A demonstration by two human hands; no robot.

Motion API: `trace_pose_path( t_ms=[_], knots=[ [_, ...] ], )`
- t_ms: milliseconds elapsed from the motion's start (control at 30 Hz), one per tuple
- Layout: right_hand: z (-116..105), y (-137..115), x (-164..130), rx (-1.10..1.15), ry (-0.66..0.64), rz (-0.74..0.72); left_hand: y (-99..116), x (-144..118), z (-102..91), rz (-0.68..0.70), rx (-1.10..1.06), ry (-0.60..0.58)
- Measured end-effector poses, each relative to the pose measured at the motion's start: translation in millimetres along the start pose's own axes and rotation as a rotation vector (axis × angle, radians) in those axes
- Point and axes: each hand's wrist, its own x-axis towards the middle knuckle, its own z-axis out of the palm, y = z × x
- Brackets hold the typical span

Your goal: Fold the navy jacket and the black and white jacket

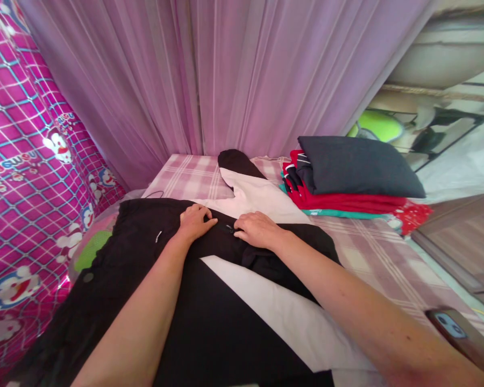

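Observation:
A black and white jacket point(210, 317) lies spread over the pink plaid bed point(189, 177) in front of me. One white sleeve with a black cuff point(242, 177) stretches toward the curtain. My left hand point(194, 221) presses on the black fabric near the jacket's far edge, fingers pinched on the cloth. My right hand point(258, 228) rests palm down just to its right, fingertips at a small dark zipper pull point(229, 228). The two hands are a few centimetres apart.
A stack of folded clothes point(347, 185), dark grey on top of red and teal, sits at the back right of the bed. A mauve curtain point(210, 75) hangs behind. A pink cartoon-print sheet point(24, 177) is on the left. A phone point(452, 325) lies near my right forearm.

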Motion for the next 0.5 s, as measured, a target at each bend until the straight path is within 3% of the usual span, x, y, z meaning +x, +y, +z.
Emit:
trace_pose_path(
  t_ms=[133,267,400,500],
  knots=[
    [4.3,22.6,-6.2,0.118,0.052,0.244,-0.7,-3.1,4.5,0.021,0.040,0.101],
    [27.7,63.1,-6.4,0.120,-0.106,0.563,-1.3,-4.9,7.9,0.038,0.069,0.114],
    [45.0,90.0,-2.1,0.120,-0.081,0.693,0.5,-5.5,6.4,0.004,0.094,0.076],
    [45.8,97.0,3.9,0.118,-0.059,0.746,2.9,-6.7,4.2,-0.029,0.106,0.067]
  ],
)
